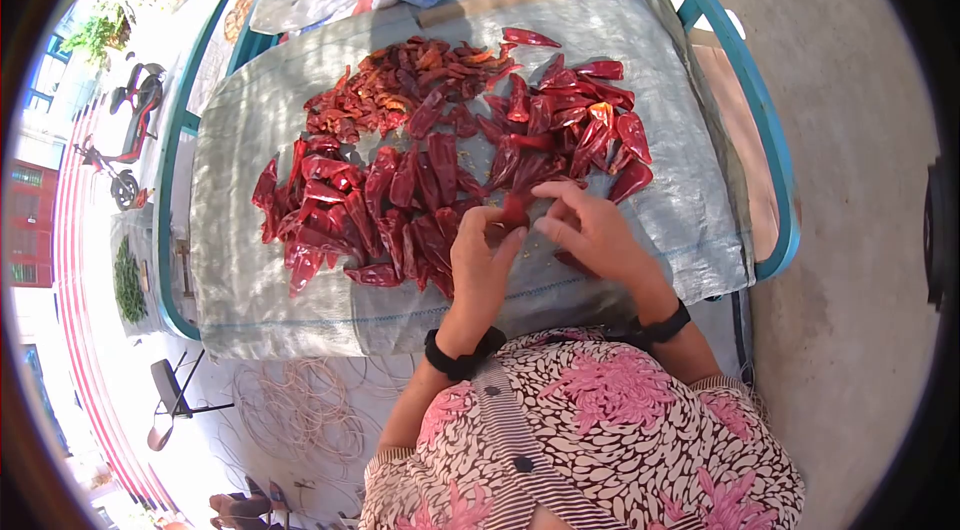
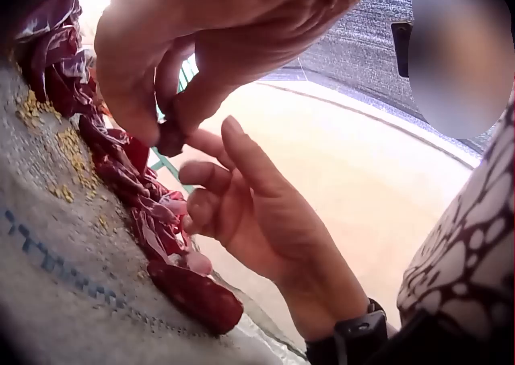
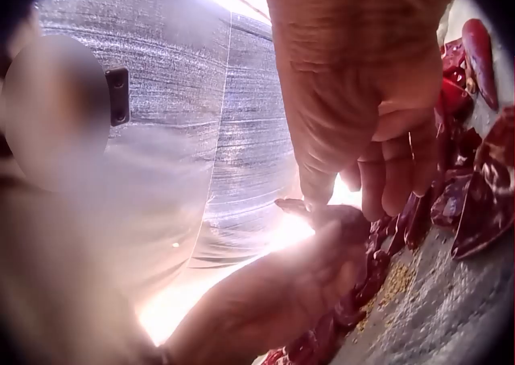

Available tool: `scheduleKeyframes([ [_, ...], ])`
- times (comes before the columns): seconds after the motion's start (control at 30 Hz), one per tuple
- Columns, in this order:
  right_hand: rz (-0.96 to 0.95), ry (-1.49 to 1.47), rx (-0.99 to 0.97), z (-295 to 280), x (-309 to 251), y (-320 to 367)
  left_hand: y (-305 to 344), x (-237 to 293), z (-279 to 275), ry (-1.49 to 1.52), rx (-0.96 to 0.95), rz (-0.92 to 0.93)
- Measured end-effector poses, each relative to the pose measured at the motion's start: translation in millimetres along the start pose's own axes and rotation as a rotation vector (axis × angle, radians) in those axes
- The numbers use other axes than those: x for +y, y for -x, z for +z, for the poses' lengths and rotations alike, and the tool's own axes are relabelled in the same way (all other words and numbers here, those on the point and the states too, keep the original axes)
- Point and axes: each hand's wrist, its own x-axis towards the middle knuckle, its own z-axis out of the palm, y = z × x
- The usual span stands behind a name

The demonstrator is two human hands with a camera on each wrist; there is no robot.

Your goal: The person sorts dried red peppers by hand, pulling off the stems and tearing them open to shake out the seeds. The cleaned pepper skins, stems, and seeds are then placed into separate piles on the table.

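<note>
A dark red chili pepper [image 1: 516,208] is pinched between the thumb and fingers of my left hand [image 1: 478,265], above the cloth. Its end pokes out between the fingertips in the left wrist view. My right hand [image 1: 600,235] is close at its right side, with the index finger reaching to the pepper and the thumb spread apart from it. The other right fingers curl loosely. Below the right hand lies another red pepper [image 2: 193,297], partly hidden in the head view. Whole-looking red peppers [image 1: 590,110] lie beyond the right hand, and a pile of peppers [image 1: 330,190] lies left of the left hand.
Shrivelled orange-red pepper pieces [image 1: 380,80] are heaped at the back. Yellow seeds [image 2: 72,152] are scattered over the grey woven cloth [image 1: 690,210]. A teal metal frame [image 1: 765,150] borders the cloth. Off to the left stands a scooter [image 1: 135,130].
</note>
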Motion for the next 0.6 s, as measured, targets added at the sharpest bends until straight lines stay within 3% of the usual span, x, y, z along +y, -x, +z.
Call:
scheduleKeyframes([
  [0.07, 0.000, 0.004, -0.070, 6, -6, 0, 0, -5, 2, 0.238, -0.032, -0.062],
  [0.17, -0.330, 0.166, 0.119, 24, 20, -6, 0, -9, 3, 0.457, -0.072, -0.123],
  [0.27, -0.215, 0.217, 0.006, 18, 15, -3, 1, -7, 3, 0.529, -0.049, -0.103],
  [0.37, -0.266, 0.264, 0.008, 15, 17, -2, 6, 2, 2, 0.445, 0.005, -0.084],
  [0.47, 0.089, 0.112, -0.050, -9, -1, 4, 6, -10, -9, 0.379, -0.071, -0.132],
  [0.57, 0.220, 0.394, -0.011, -22, 8, 3, 8, -17, -9, 0.435, -0.131, -0.129],
  [0.6, 0.166, 0.450, 0.008, -21, 14, 4, 11, -21, -5, 0.394, -0.129, -0.090],
])
